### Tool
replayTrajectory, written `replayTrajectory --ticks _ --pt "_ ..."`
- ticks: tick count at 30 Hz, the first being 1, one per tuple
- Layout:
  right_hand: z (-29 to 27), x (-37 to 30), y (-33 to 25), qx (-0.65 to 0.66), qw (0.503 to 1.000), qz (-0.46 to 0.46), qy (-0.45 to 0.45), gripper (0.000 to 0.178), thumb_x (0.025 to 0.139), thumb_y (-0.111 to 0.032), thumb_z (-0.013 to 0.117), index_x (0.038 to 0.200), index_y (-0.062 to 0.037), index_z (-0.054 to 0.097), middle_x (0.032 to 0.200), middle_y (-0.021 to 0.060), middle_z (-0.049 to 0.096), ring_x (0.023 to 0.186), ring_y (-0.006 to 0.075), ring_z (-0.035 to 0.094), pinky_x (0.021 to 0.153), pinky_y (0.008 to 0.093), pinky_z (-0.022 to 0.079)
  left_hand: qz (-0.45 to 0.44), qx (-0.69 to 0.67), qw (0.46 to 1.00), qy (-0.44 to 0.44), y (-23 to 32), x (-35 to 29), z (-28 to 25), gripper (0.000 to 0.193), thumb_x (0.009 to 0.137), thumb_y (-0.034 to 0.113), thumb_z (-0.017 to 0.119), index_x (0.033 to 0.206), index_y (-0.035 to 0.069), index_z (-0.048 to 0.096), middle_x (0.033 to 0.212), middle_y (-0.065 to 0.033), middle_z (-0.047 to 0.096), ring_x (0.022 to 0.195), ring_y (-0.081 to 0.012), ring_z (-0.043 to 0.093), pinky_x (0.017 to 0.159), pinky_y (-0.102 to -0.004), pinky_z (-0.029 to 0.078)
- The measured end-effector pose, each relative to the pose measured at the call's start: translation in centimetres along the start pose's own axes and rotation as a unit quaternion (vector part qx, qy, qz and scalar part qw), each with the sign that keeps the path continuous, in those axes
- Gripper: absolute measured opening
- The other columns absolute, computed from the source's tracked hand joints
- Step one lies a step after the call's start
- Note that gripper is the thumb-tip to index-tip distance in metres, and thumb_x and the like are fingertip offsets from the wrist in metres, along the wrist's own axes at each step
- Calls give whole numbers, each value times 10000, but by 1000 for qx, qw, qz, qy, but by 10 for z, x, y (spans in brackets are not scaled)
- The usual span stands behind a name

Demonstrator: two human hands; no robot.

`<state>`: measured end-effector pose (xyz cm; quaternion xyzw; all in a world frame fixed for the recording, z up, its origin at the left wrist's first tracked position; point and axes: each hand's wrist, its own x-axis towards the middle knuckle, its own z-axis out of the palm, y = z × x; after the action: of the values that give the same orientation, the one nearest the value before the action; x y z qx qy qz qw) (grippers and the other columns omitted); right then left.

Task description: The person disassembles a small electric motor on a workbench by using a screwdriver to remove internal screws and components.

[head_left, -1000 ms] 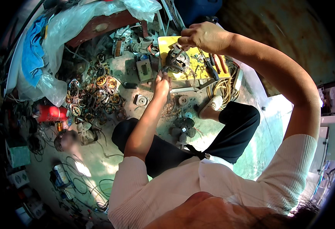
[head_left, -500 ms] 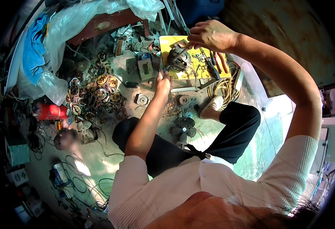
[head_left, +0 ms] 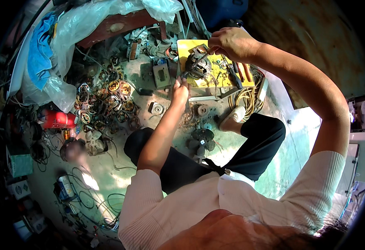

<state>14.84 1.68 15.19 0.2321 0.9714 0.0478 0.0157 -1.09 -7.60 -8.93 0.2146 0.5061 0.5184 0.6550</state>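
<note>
An electric motor [head_left: 199,66] with its windings exposed sits on a yellow board [head_left: 185,46]. My left hand [head_left: 180,89] reaches to the motor's left side, its fingers closed around a dark-handled tool [head_left: 185,75] whose working end is lost against the housing. Above the motor's right side, my right hand [head_left: 234,42] is closed at the upper end of a narrow metal bar [head_left: 200,59] that slants down across the motor. Whether bar and dark handle are one piece, I cannot tell. Pliers with red handles [head_left: 246,71] and a black-handled tool [head_left: 235,79] lie on the board's right part.
A heap of copper-wound stator coils [head_left: 111,98] covers the floor to the left. Coiled yellow cable [head_left: 245,99] lies right of the board. A black fan blade [head_left: 202,140] rests between my legs, and a grey metal box [head_left: 162,75] stands left of the board.
The whole view has shifted slightly, moving the board and motor a little right and down in the picture. Both hands keep their grips, the right one barely lower.
</note>
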Motion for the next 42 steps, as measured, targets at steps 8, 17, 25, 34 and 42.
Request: replayTrajectory --ticks 8,17,25,34,42 --pt "-20 23 2 146 915 307 -217 372 864 -401 683 931 -37 711 826 84 704 789 221 677 678 327 505 24 3 999 -31 -1 -2 -2 326 1037 249 422 1356 185 437 768 25 456 572 -50 352 493 -222 321" --pt "-8 -2 1 -134 978 -160 33 263 813 -159 626 1066 -94 646 876 39 585 903 223 581 788 335 500 5 17 1000 -3 -1 1 -1 319 1037 253 420 1351 198 438 770 25 468 570 -45 368 483 -207 317" --pt "-17 12 12 270 871 353 -210 397 838 -383 729 930 3 707 863 133 710 741 212 671 668 338 521 20 -15 999 -37 -2 0 -2 315 1035 254 429 1343 190 445 760 27 465 565 -49 377 478 -209 316" --pt "-2 -9 -2 -64 992 -99 32 247 875 -274 636 984 -62 701 886 69 662 818 247 648 735 377 508 6 18 1000 -11 -3 5 -5 322 1036 246 424 1355 207 436 779 31 466 574 -44 372 490 -209 326" --pt "-15 17 2 167 943 257 -131 357 879 -343 681 1034 -22 689 805 108 703 665 193 667 586 317 503 15 3 1000 -14 -5 4 -1 344 1036 239 424 1379 215 424 783 24 475 556 -46 373 479 -211 328"
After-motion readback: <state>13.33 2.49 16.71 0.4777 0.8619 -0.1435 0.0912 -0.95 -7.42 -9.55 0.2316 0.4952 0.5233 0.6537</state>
